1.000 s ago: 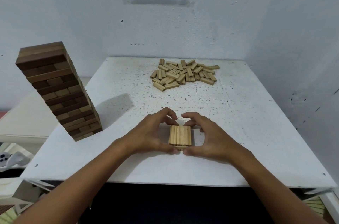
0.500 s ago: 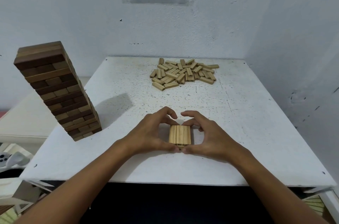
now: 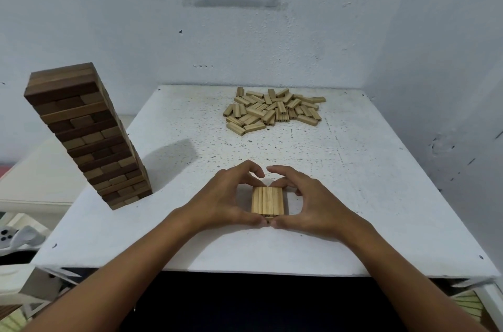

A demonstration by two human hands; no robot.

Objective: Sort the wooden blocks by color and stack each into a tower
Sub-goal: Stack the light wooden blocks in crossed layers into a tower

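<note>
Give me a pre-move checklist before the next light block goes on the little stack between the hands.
1. Top layer of the light stack squared, blocks side by side: ok.
2. Left hand and right hand cupped round the stack: ok.
3. Layers beneath aligned: cannot tell, hidden from above.
4. Loose light blocks available at the table's far side: ok.
5. Dark tower apart from the hands: ok.
6. Hands free to pick: not ok.

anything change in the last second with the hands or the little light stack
Nothing visibly changed. The left hand and right hand stay cupped around the small stack of light blocks, thumbs nearly meeting at its near edge and fingertips at its far edge. The stack has not shifted on the white table. The dark tower and the loose pile of light blocks are as they were.
</note>
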